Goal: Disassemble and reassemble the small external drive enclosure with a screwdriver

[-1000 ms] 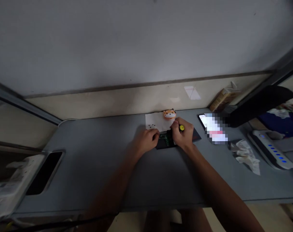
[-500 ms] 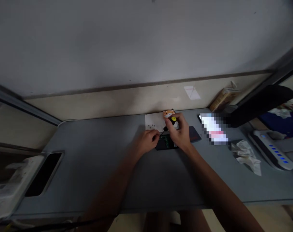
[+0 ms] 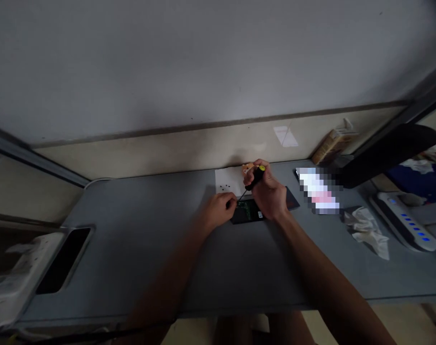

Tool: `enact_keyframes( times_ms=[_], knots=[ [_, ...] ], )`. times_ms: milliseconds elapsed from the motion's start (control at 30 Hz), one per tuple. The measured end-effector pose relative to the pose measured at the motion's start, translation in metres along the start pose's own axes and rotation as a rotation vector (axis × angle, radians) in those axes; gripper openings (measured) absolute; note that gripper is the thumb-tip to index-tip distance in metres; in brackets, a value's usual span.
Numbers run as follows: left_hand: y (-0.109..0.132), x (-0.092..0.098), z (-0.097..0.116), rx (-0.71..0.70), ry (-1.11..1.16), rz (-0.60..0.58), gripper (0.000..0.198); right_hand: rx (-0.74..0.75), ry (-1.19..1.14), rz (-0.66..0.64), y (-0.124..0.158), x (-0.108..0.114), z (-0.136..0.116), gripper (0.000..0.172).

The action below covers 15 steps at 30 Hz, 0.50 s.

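Observation:
My right hand (image 3: 271, 194) is wrapped round a screwdriver (image 3: 254, 179) with a black handle and a yellow end cap. Its thin shaft slants down to the left, and the tip ends close to my left fingers. Below it lies a flat black case (image 3: 249, 216) with a green circuit board (image 3: 243, 207) showing inside. My left hand (image 3: 220, 210) rests at the case's left end, fingers curled together; what they pinch, if anything, is hidden. Several small dark screws (image 3: 225, 187) lie on a white sheet (image 3: 223, 176) just behind.
An orange-and-white animal figure (image 3: 246, 167) sits behind my right hand. A dark flat plate (image 3: 291, 199) lies to its right. Farther right are a lit screen (image 3: 316, 191), crumpled tissue (image 3: 367, 230) and a device with blue lights (image 3: 408, 225). A phone (image 3: 64, 261) lies at left.
My right hand has shifted its grip and turned, tilting the screwdriver handle over to the right and baring more of the case. My left hand has stayed nearly in place.

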<state>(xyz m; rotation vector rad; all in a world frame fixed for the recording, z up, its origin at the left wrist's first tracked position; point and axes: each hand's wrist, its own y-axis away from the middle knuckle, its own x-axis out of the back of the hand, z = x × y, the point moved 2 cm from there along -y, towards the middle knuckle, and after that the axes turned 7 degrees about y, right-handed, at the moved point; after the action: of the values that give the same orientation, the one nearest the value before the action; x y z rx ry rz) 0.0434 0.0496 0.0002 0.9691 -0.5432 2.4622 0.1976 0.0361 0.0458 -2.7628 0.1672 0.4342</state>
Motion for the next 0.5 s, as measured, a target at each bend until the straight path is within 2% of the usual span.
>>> enact_keyframes(
  times_ms=[100,300,500],
  knots=[
    [-0.0009,-0.0004,-0.0002,0.008,0.011,-0.007,0.021,0.014,-0.062,0.017,0.0028,-0.0049,0.002,0.031],
    [-0.0007,0.0011,0.0016,0.005,0.028,-0.013,0.021,0.004,0.032,0.001,-0.0002,0.0008,0.0024,0.036],
    [-0.0002,0.0021,0.0027,0.001,0.032,-0.009,0.021,-0.07,0.112,-0.142,-0.0011,-0.001,-0.0035,0.038]
  ],
)
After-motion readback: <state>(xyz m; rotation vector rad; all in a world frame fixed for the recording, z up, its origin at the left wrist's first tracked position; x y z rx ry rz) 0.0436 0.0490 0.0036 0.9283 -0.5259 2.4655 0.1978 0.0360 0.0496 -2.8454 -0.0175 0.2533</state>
